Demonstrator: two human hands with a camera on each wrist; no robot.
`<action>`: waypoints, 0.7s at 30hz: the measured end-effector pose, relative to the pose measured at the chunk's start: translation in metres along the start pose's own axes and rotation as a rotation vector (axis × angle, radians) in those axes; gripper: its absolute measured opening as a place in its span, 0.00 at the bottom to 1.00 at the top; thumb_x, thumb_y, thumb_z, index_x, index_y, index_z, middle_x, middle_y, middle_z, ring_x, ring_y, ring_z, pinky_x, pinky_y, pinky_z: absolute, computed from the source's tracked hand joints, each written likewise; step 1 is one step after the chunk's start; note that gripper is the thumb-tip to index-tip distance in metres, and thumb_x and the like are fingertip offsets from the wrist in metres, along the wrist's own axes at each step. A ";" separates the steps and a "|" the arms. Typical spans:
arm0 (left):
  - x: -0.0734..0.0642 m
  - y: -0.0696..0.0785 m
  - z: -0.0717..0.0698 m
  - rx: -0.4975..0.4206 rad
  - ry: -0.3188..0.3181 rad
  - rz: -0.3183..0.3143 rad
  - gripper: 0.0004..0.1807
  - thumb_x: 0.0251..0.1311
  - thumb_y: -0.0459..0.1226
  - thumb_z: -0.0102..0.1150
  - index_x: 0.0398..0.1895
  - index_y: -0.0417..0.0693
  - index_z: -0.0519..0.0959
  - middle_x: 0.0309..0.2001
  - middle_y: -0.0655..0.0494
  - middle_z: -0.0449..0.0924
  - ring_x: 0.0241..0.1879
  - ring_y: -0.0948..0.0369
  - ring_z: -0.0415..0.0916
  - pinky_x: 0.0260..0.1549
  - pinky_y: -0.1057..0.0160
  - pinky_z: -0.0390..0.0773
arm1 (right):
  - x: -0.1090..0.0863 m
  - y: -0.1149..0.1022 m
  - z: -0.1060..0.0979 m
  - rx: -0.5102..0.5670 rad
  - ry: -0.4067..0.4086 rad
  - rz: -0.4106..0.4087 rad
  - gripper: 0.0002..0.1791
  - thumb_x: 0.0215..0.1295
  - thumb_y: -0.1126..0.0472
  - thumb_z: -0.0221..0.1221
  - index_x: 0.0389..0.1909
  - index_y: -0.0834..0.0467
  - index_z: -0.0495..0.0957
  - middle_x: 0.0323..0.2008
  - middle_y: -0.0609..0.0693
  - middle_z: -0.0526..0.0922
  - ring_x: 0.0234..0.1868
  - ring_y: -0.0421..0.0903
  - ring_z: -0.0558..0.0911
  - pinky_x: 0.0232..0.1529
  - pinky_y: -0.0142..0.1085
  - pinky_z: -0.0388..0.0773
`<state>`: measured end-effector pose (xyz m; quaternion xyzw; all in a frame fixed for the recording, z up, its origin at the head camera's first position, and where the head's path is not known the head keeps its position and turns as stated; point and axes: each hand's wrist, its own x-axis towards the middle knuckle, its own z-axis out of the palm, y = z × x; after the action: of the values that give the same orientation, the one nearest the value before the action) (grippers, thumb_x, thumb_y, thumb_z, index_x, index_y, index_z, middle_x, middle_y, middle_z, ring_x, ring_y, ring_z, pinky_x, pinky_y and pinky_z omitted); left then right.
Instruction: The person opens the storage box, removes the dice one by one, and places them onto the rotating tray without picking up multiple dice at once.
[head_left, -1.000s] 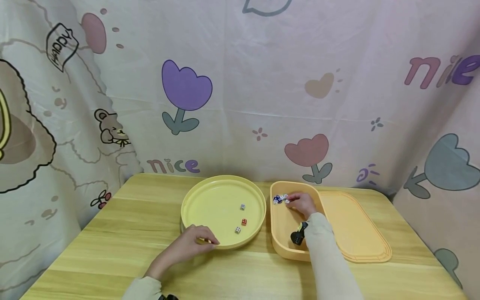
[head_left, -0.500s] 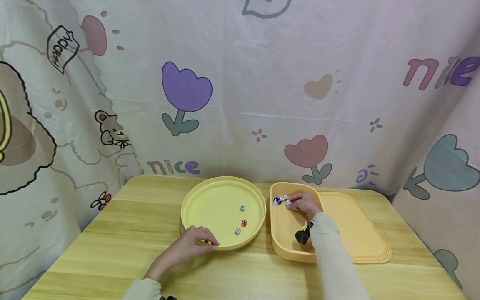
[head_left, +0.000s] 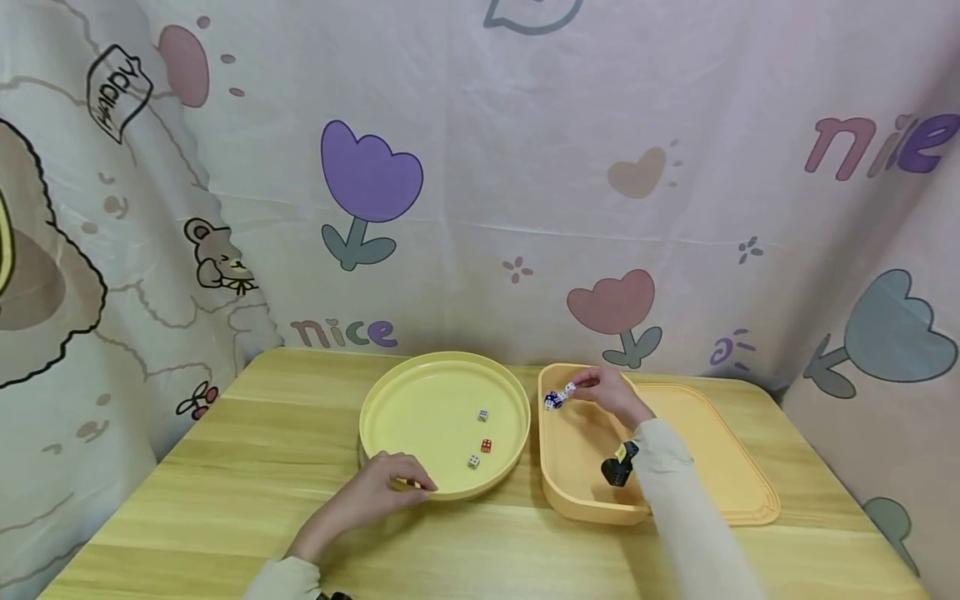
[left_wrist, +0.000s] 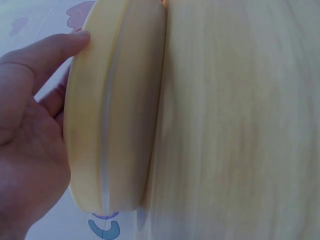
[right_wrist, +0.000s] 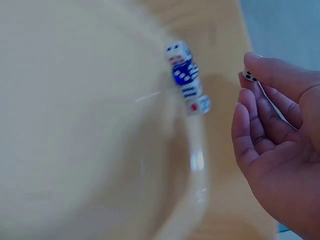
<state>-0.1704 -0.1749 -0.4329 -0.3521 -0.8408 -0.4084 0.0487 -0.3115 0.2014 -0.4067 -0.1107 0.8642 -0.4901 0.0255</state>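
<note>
My right hand (head_left: 611, 393) is over the back of the orange rectangular bin (head_left: 551, 475). Between its thumb and fingertips it pinches a white die (right_wrist: 250, 76) with black pips. Several white and blue dice are bunched by the bin's far left side, among them a blue die (right_wrist: 184, 74). Left of the bin is a round yellow tray (head_left: 405, 417). My left hand (head_left: 386, 492) holds the tray's near rim, thumb outside and fingers over the edge. On the tray lie a red die (head_left: 487, 446) and two white dice, one nearer (head_left: 473, 461) and one farther back (head_left: 483, 415).
Flat on the wooden table (head_left: 225, 483), an orange lid (head_left: 712, 458) lies to the right of the bin. A printed curtain (head_left: 465, 183) hangs behind the table and along both sides. The black wrist camera (head_left: 618, 467) is over the bin.
The right hand has risen slightly from the bin's back area, with a white die between its fingertips. My left hand stays on the tray rim, and the tray's dice have not moved.
</note>
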 end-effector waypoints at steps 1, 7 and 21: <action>0.000 0.001 0.000 0.001 0.000 0.000 0.04 0.55 0.40 0.60 0.33 0.58 0.82 0.33 0.71 0.78 0.36 0.69 0.72 0.43 0.59 0.59 | 0.000 -0.003 -0.001 -0.002 -0.011 -0.007 0.10 0.52 0.68 0.63 0.35 0.68 0.77 0.29 0.52 0.80 0.32 0.43 0.77 0.39 0.37 0.73; 0.000 0.002 -0.001 -0.013 -0.006 0.009 0.04 0.56 0.40 0.60 0.33 0.56 0.82 0.33 0.69 0.79 0.36 0.67 0.72 0.42 0.60 0.60 | -0.007 -0.021 -0.003 -0.023 -0.024 -0.028 0.12 0.53 0.66 0.63 0.38 0.67 0.78 0.32 0.52 0.80 0.34 0.44 0.77 0.39 0.37 0.72; -0.001 0.000 -0.002 -0.018 -0.023 -0.032 0.04 0.55 0.42 0.60 0.33 0.58 0.82 0.33 0.72 0.78 0.36 0.69 0.72 0.44 0.57 0.59 | -0.035 -0.061 0.011 -0.054 0.041 -0.064 0.11 0.52 0.64 0.64 0.37 0.62 0.81 0.30 0.50 0.81 0.32 0.44 0.77 0.35 0.37 0.72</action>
<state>-0.1700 -0.1764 -0.4320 -0.3435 -0.8431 -0.4127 0.0294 -0.2657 0.1699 -0.3625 -0.1291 0.8735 -0.4692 -0.0109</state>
